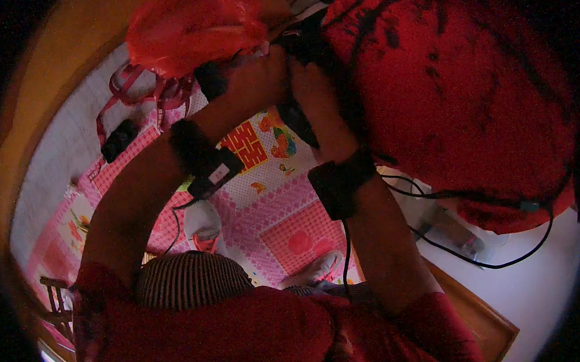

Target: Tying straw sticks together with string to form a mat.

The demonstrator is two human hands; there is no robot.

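Note:
Both of my arms reach up to a dark object [320,36], possibly fabric with a zipper, at the top centre. Fingers of my left hand [261,73] curl at its near side, partly lost in shadow. Beside it, my right hand [312,97] is bent with fingers closed against the same dark area; what they grip is unclear. Black bands with devices and cables sit on both forearms. A large red patterned cloth bundle [446,92] lies just right of my hands, and a crumpled red plastic bag [189,28] is at upper left.
Below my hands is a pink patterned cover [284,200]. Red straps [127,84] and a small black object [118,139] lie left. My feet [202,222] rest on the cover. At right are a white surface [536,281], black cables and a wooden edge [493,321].

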